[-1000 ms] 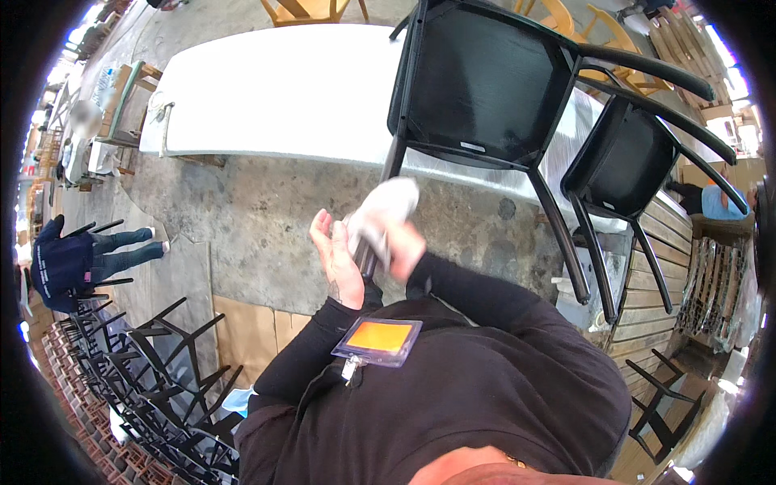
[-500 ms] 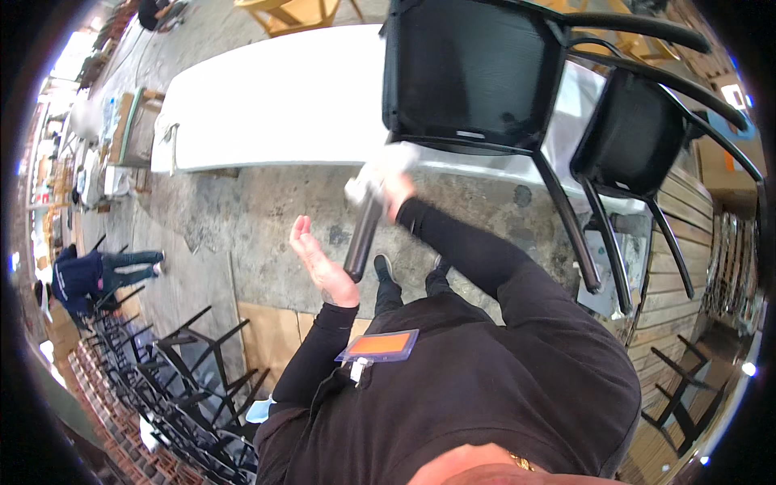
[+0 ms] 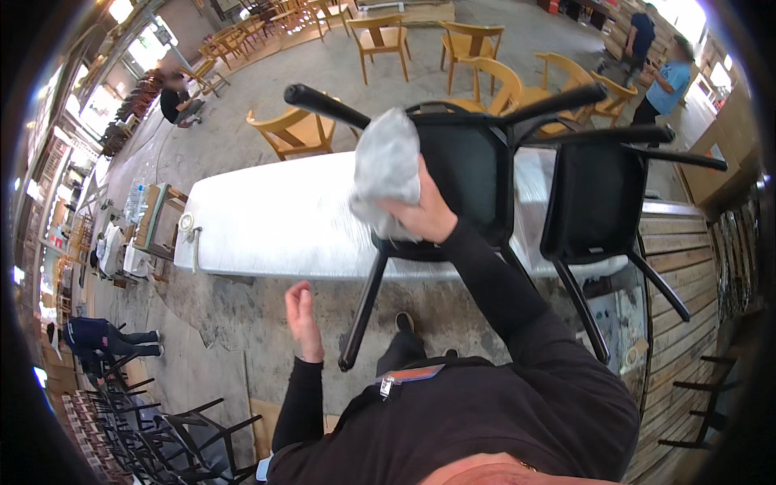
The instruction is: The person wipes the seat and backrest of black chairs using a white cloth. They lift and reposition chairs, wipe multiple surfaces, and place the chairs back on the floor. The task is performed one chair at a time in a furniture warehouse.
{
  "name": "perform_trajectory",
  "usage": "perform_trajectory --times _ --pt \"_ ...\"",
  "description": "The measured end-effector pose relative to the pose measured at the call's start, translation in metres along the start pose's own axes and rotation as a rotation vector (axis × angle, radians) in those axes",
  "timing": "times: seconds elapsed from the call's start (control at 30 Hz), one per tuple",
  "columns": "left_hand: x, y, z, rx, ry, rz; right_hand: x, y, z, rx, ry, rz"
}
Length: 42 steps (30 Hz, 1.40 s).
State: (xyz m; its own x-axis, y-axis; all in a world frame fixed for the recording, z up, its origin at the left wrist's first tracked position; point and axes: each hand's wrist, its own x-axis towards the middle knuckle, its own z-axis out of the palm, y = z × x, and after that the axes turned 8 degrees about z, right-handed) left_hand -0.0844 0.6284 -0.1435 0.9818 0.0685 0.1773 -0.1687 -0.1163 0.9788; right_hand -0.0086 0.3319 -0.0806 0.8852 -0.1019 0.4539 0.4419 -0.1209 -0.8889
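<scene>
A white cloth [image 3: 386, 166] is bunched in my right hand [image 3: 428, 206], its fingers closed around it. The cloth lies over the left side of a black chair [image 3: 469, 174], hiding part of its frame. This chair rests upside down on a long white-covered table [image 3: 275, 202], its legs sticking out toward me and away from me. My left hand [image 3: 303, 323] is raised in front of the table, left of the chair's near left leg. It holds nothing, with the fingers extended and slightly bent. A second black chair [image 3: 596, 198] lies overturned to the right.
Several yellow wooden chairs [image 3: 380, 40] stand beyond the table. Black chair frames [image 3: 202, 436] are heaped at lower left, near a bending person [image 3: 101, 339]. A person in light blue [image 3: 667, 89] stands far right. Wooden slats [image 3: 675, 299] and a cardboard box [image 3: 723, 162] are on the right.
My right hand has moved the cloth from the chair's near left leg to the far part of its left side. The view has tilted up, showing more of the room.
</scene>
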Motion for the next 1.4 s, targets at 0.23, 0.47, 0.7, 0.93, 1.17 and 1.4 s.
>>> perform_trajectory --times 0.23,0.47,0.7,0.93,1.17,1.4 --pt "0.179 0.116 0.049 -0.098 -0.127 0.689 0.208 -0.003 0.059 -0.515 -0.006 -0.827" --pt "0.278 0.171 0.127 0.020 -0.367 1.025 0.215 0.114 0.017 -0.714 -0.157 -0.270" --pt "0.267 0.186 0.142 0.153 -0.199 1.029 0.213 0.032 0.041 -0.108 -0.225 -0.621" --pt "0.268 0.198 0.145 0.482 -0.165 1.010 0.211 0.086 0.004 -0.386 -0.272 -0.121" --pt "0.275 0.173 0.145 -0.410 -0.574 0.764 0.175 0.145 -0.035 -0.319 -0.023 0.129" --pt "0.288 0.161 0.151 -0.500 -0.630 0.939 -0.012 0.102 -0.140 0.650 0.614 0.460"
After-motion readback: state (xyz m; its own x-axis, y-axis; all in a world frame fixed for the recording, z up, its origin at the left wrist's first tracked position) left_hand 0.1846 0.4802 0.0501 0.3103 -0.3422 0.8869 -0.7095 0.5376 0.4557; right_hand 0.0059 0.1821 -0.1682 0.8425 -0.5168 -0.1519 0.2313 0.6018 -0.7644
